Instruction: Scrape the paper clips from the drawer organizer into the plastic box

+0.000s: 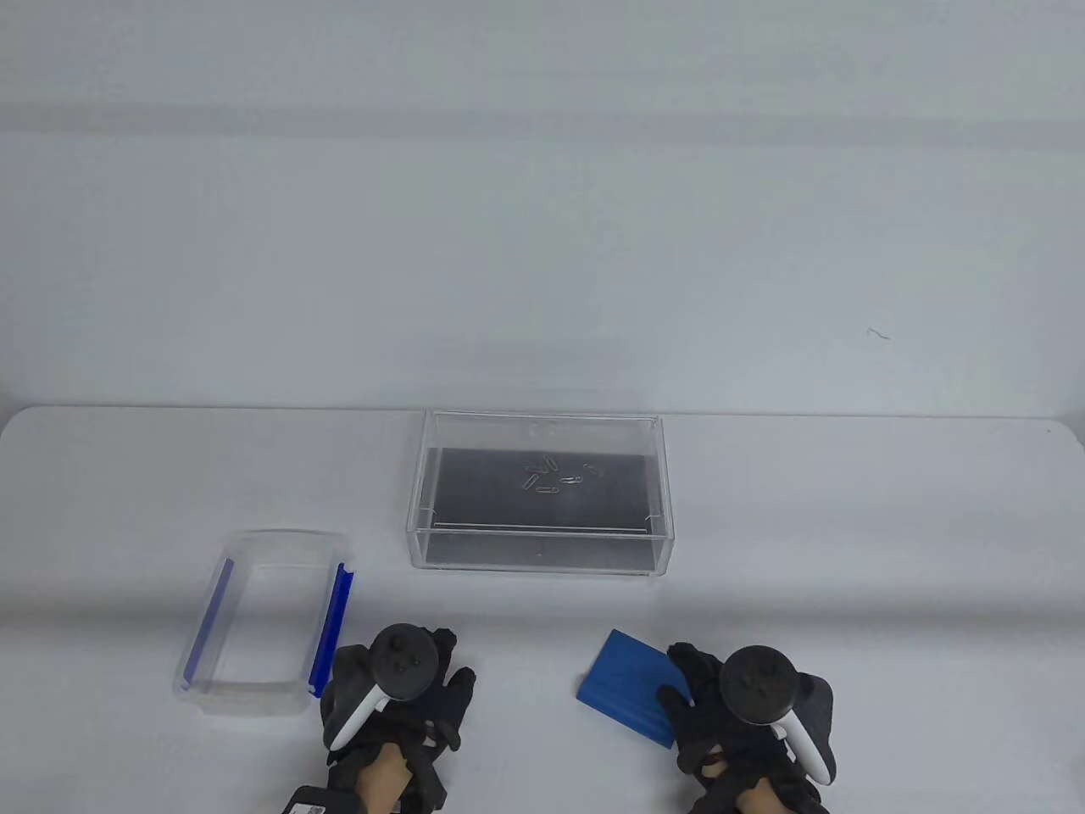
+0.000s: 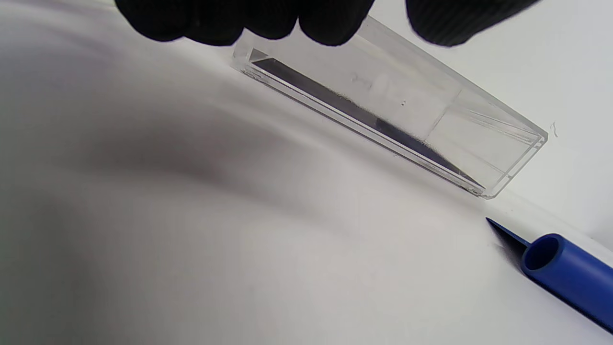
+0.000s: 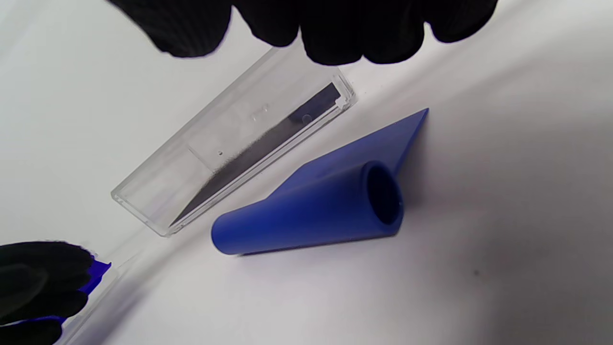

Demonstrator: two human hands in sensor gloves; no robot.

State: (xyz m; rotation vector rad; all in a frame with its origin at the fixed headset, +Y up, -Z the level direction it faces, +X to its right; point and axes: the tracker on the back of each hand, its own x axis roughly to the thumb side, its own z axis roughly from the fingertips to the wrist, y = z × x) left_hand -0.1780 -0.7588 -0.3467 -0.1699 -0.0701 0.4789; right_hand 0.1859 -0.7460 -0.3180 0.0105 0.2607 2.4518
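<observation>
Gloved hands resting low on a white desk [image 1: 848, 543].
Left hand [image 1: 398, 695] spread, holding nothing — right hand [image 1: 746, 704] fingers touch the blue scraper [image 1: 631, 682]; paper clips [image 1: 555, 476] lie in the clear organizer [image 1: 542, 490].

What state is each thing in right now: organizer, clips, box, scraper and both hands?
drawer organizer: upright, open-topped, untouched.
paper clips: loose on the organizer's dark floor.
plastic box: lidless, no clips visible inside.
blue scraper: flat on the table, right hand over its edge.
left hand: holds nothing, beside the box.

no legible text, labels or nos. anywhere, faint mark on drawer organizer [image 1: 542, 428] wall unreadable
</observation>
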